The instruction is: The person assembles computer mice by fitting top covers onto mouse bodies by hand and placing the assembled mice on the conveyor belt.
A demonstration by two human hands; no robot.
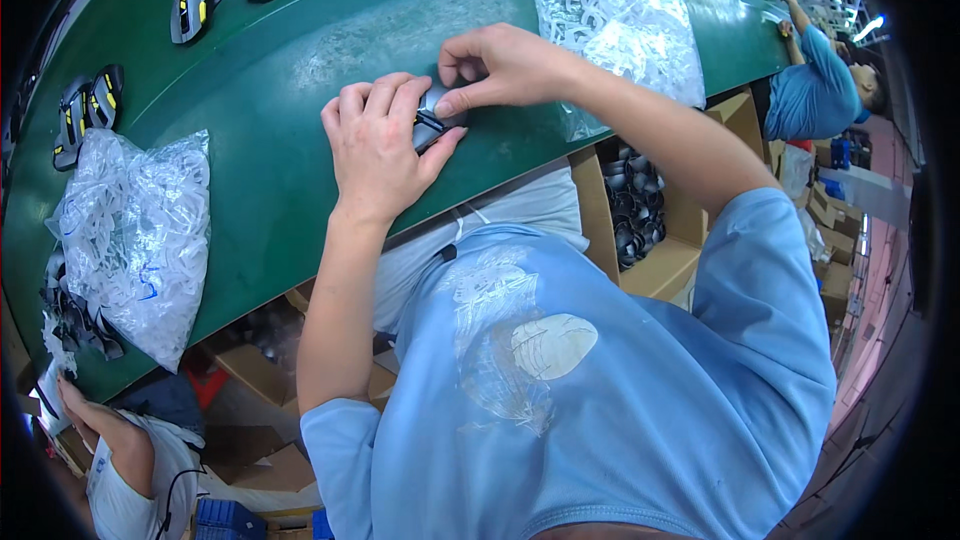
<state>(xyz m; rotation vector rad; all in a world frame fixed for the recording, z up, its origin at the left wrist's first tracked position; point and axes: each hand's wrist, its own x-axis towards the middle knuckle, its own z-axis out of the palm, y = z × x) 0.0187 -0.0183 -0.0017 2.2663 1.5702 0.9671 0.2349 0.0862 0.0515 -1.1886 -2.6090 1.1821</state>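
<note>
A worker in a light blue shirt (pixel 600 390) leans over a green table (pixel 270 130). The left hand (pixel 380 140) lies curled over a small dark grey part (pixel 432 118) near the table's front edge, while the right hand (pixel 500 65) pinches the part's top between thumb and forefinger. Below the edge, a cardboard box (pixel 640 210) holds more dark parts. Clear bags of white plastic pieces lie to the left (pixel 135 240) and just beyond the hands (pixel 615 15). Farther back, black-and-yellow shells (pixel 195 5) line the table, where another person (pixel 815 85) works.
</note>
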